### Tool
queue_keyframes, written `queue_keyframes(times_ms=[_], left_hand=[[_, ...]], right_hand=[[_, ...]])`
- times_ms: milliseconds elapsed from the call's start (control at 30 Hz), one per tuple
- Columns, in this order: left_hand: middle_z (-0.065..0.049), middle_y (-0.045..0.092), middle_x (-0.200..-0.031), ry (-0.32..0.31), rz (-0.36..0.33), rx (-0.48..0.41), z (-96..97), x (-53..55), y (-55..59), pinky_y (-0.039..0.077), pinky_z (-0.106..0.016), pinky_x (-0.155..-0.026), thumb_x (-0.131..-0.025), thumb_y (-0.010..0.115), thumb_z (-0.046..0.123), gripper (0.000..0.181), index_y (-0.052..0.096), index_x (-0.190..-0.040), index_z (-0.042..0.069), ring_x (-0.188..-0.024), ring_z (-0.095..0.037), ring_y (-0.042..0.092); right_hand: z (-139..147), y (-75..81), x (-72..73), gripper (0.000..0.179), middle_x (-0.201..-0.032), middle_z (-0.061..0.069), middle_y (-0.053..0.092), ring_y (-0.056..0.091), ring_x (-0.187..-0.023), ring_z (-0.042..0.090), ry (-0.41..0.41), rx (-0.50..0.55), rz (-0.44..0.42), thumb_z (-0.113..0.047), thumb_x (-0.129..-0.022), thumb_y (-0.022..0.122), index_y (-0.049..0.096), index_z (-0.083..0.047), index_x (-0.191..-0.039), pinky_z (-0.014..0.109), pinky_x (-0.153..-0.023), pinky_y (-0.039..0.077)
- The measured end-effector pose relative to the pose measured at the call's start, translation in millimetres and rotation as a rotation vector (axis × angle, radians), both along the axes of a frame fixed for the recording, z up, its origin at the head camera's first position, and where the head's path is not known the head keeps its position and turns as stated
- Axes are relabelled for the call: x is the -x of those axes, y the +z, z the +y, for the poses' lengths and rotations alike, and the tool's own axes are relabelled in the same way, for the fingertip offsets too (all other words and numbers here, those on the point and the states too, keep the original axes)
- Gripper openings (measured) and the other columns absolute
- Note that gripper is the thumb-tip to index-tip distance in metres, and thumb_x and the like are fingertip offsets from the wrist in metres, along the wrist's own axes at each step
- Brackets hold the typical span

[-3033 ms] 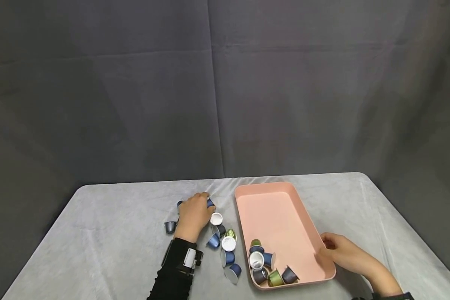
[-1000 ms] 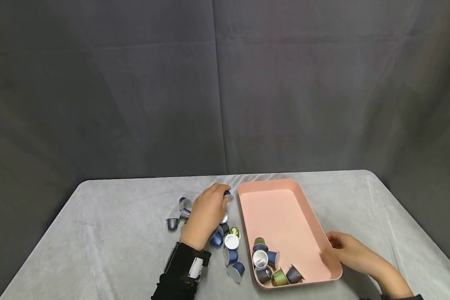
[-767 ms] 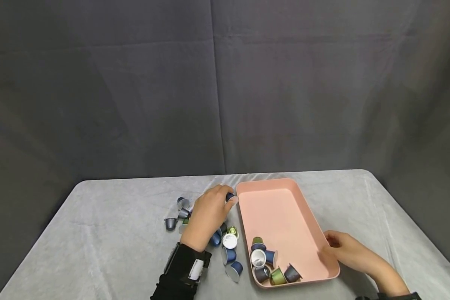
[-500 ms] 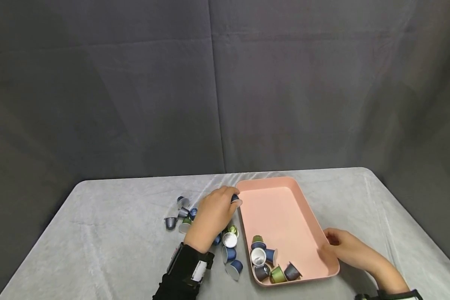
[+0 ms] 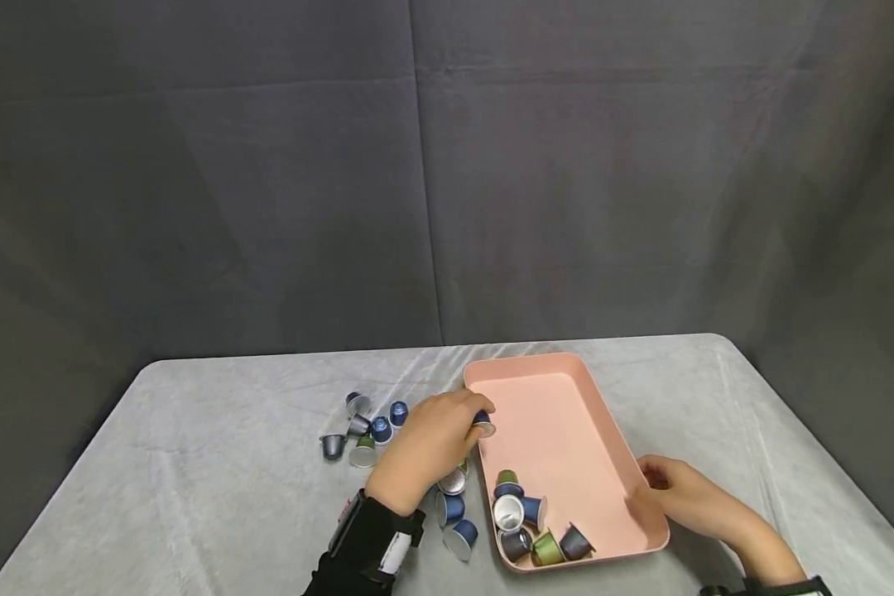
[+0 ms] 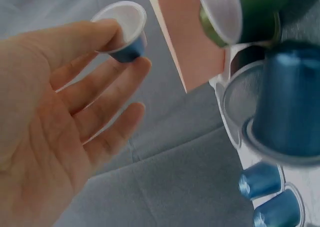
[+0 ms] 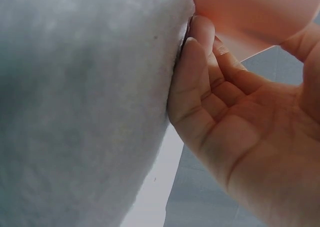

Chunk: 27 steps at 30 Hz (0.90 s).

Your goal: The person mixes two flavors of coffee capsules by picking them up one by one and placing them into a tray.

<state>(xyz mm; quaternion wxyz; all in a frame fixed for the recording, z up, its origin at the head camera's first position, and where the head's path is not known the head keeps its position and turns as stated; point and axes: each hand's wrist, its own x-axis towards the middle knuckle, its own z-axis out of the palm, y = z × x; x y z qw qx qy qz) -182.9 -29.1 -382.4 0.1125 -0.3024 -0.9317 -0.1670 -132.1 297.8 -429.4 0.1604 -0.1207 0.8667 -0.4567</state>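
Observation:
My left hand (image 5: 428, 434) pinches a dark blue coffee capsule (image 5: 483, 423) over the left rim of the pink tray (image 5: 551, 422). In the left wrist view, the thumb lies on the pale lid of this held capsule (image 6: 131, 49), and the lower fingers are spread apart. My right hand (image 5: 696, 501) grips the tray's right wall near its front corner. The right wrist view has the thumb over the wall of the tray (image 6: 192, 42) and the fingers curled below it. Several capsules, among them a green one (image 5: 547, 549), lie in the tray's front left corner.
Loose capsules lie left of the tray on the grey cloth-covered table (image 5: 216, 488): a dark grey one (image 5: 333, 447), a blue one (image 5: 398, 413) and several others. Two more blue ones (image 5: 461, 540) lie close to the tray's left wall. A dark curtain (image 5: 268, 207) hangs behind.
My left hand has picked up the blue capsule from the loose group and carried it right to the tray's left rim. My right hand keeps its grip on the tray.

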Motion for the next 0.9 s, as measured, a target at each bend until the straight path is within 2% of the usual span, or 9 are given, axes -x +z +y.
queue_keyframes(times_ms=[233, 467, 633, 900], left_hand=[[0.004, 0.064, -0.096, -0.055, 0.007, 0.028, 12.4, -4.2, -6.1, 0.048, -0.029, -0.076, -0.086, 0.065, 0.026, 0.021, 0.066, -0.104, 0.015, -0.087, -0.014, 0.061], [0.004, 0.065, -0.093, -0.099, 0.106, 0.102, 20.7, -7.8, -12.7, 0.047, -0.029, -0.075, -0.084, 0.069, 0.025, 0.02, 0.067, -0.101, 0.015, -0.083, -0.012, 0.062], [0.005, 0.065, -0.09, -0.111, 0.144, 0.148, 23.8, -9.3, -17.5, 0.047, -0.029, -0.073, -0.082, 0.071, 0.025, 0.021, 0.068, -0.1, 0.016, -0.08, -0.012, 0.062], [0.005, 0.066, -0.09, -0.099, 0.142, 0.188, 25.1, -11.6, -19.3, 0.047, -0.029, -0.07, -0.08, 0.073, 0.028, 0.022, 0.068, -0.099, 0.017, -0.08, -0.013, 0.062]], right_hand=[[1.7, 0.0, -2.7, 0.026, -0.093, 0.012, 0.064, 0.058, -0.08, 0.009, -0.005, 0.006, 0.003, -0.011, -0.088, 0.057, 0.057, 0.009, -0.104, 0.023, -0.069, 0.046], [2.8, 0.4, -4.1, 0.024, -0.093, 0.011, 0.064, 0.057, -0.08, 0.008, -0.007, 0.003, 0.01, -0.01, -0.087, 0.057, 0.058, 0.008, -0.104, 0.023, -0.068, 0.046], [1.6, 1.0, -4.4, 0.025, -0.094, 0.011, 0.064, 0.058, -0.081, 0.009, -0.007, 0.001, 0.002, -0.011, -0.088, 0.057, 0.057, 0.008, -0.104, 0.023, -0.069, 0.046], [-1.1, 1.9, -2.9, 0.025, -0.093, 0.009, 0.064, 0.058, -0.081, 0.011, -0.018, -0.023, 0.009, -0.012, -0.088, 0.058, 0.058, 0.006, -0.105, 0.024, -0.068, 0.046]])
